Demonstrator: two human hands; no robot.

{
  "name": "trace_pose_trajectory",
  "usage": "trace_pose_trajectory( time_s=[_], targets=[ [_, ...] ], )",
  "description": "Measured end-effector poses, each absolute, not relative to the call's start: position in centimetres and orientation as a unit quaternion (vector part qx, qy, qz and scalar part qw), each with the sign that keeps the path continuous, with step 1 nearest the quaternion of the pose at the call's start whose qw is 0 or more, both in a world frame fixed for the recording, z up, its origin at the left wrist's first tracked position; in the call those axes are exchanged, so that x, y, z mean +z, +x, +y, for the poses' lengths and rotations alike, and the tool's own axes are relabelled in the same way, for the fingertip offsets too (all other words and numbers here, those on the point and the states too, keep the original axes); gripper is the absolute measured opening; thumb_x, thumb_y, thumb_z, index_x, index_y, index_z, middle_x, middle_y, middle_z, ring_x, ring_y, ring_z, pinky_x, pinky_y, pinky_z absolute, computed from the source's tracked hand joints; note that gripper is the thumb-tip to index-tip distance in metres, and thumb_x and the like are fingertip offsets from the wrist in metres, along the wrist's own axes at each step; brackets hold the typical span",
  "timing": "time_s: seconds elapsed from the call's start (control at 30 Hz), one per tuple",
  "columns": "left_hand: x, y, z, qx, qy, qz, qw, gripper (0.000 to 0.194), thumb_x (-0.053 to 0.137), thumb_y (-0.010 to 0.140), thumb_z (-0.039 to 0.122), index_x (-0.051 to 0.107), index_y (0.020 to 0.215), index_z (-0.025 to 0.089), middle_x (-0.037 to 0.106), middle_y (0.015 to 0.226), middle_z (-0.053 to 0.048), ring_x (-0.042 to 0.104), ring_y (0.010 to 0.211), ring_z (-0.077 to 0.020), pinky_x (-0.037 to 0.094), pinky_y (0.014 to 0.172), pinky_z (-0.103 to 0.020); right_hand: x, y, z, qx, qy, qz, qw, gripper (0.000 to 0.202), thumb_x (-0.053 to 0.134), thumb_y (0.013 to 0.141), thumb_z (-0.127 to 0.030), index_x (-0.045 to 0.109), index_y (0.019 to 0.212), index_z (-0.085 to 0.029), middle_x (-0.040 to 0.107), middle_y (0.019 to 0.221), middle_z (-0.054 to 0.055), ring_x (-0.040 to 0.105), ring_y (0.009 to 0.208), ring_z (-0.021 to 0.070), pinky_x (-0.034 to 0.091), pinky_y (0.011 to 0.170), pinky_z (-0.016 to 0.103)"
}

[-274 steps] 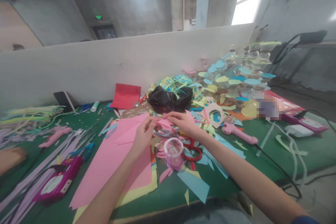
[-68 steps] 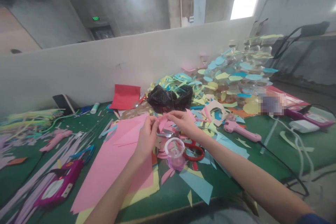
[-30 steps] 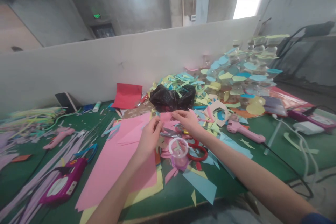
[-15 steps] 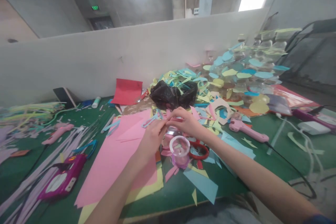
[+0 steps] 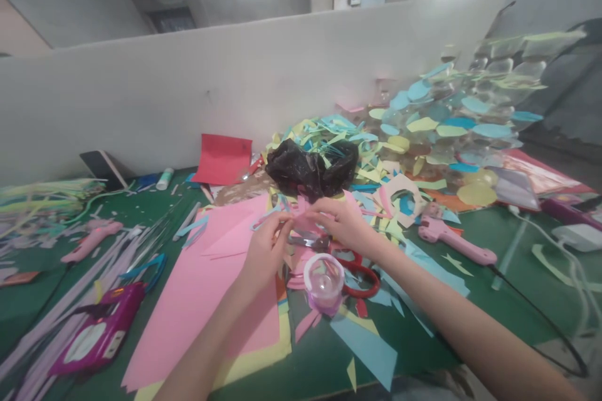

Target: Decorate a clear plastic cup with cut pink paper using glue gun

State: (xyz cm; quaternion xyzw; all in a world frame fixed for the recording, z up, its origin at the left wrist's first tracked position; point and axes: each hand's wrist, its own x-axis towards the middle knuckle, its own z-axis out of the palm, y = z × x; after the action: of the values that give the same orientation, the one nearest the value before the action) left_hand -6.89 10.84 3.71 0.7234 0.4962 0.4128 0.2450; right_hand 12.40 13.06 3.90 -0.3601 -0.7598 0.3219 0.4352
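My left hand [image 5: 267, 243] is closed in a pinch at the edge of a small pink paper piece [image 5: 303, 222]. Across from it, my right hand [image 5: 347, 223] has its fingertips closed on the piece's other side. Just below lie red-handled scissors [image 5: 362, 282], their blades partly under my hands. In front of them stands a clear plastic cup [image 5: 324, 282] with a pale rim and a purplish lower part. Beneath my left forearm, pink paper sheets [image 5: 202, 301] rest on yellow ones.
A black plastic bag [image 5: 294, 166] full of paper scraps stands behind my hands. Pink glue guns lie to the right [image 5: 454, 238] and left [image 5: 93, 241]. Clear cups with paper discs [image 5: 470, 113] are piled at the back right. A purple device [image 5: 101, 329] sits at left.
My hands have drawn apart, and the pink paper piece now shows between them. More of the scissors is visible. The whole view has shifted slightly.
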Motion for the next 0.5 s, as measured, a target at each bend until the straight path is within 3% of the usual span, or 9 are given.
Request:
trace_pose_trajectory(
  time_s=[0.1,0.23,0.4,0.5],
  targets=[
    [3.9,-6.6,10.8,0.441,0.665,0.522,0.301,0.018,0.055,0.09,0.039,0.064,0.088,0.023,0.069,0.087,-0.003,0.064,0.081,-0.0196,0.05,0.069,-0.03,3.9,12.3,12.8,0.301,-0.363,-0.773,0.424,0.021,0.055,0.095,-0.032,0.072,0.089,-0.023,0.072,0.09,0.004,0.063,0.087,0.0202,0.047,0.08,0.032],
    [3.9,-6.6,10.8,0.464,0.611,0.516,0.382,0.017,0.065,0.082,0.038,0.063,0.089,0.022,0.068,0.085,-0.001,0.066,0.077,-0.0185,0.053,0.068,-0.029,3.5,11.8,12.2,0.364,-0.397,-0.714,0.446,0.018,0.056,0.092,-0.031,0.07,0.086,-0.023,0.07,0.082,0.001,0.062,0.077,0.018,0.046,0.07,0.029],
    [3.3,-6.8,10.9,0.445,0.62,0.528,0.373,0.023,0.064,0.083,0.043,0.06,0.081,0.02,0.067,0.074,-0.001,0.065,0.071,-0.0181,0.052,0.064,-0.029,2.9,11.0,12.1,0.406,-0.427,-0.664,0.461,0.022,0.058,0.09,-0.036,0.069,0.078,-0.022,0.068,0.072,0.0,0.058,0.066,0.0165,0.043,0.061,0.028],
    [2.7,-6.8,11.1,0.465,0.611,0.519,0.376,0.025,0.056,0.09,0.045,0.051,0.082,0.022,0.064,0.075,0.0,0.066,0.07,-0.0176,0.053,0.064,-0.029,3.2,11.6,12.4,0.342,-0.455,-0.701,0.429,0.026,0.054,0.093,-0.038,0.069,0.078,-0.022,0.07,0.077,0.002,0.06,0.069,0.0183,0.043,0.064,0.03]
  ],
)
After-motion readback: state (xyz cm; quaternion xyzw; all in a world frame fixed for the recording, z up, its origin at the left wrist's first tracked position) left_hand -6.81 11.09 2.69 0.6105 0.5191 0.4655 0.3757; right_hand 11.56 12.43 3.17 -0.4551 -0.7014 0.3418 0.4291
